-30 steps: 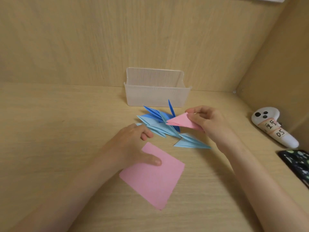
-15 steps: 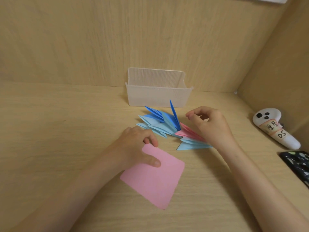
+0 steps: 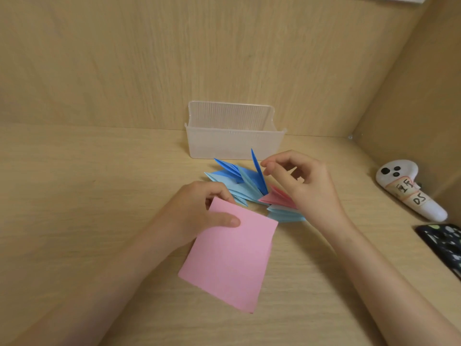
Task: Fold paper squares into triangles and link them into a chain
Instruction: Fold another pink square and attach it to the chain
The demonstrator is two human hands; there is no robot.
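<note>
From the head view, my left hand (image 3: 197, 211), at the centre of the frame, pinches the upper left corner of 1 flat pink paper square (image 3: 229, 260), thumb on top and fingers curled beneath. The sheet is smooth, matte and unfolded, and it slopes toward the lower centre of the frame. Just above it, the chain of folded triangles (image 3: 239, 183) lies fanned on the pale wood-grain desk (image 3: 87, 196): narrow, sharp-creased wedges in light and darker blue, 1 dark point standing upright. A pink triangle (image 3: 277, 198) sits at the chain's right end, partly under my right hand (image 3: 306, 191). That hand grips nothing, its fingers loosely curled above the paper. Behind the chain, at upper centre, stands a translucent plastic box (image 3: 232, 143) with ribbed walls and rounded corners. At the right edge lies a glossy white controller (image 3: 409, 188) with a handwritten label, and below it a dark patterned slab (image 3: 444, 245), cut off by the frame.
</note>
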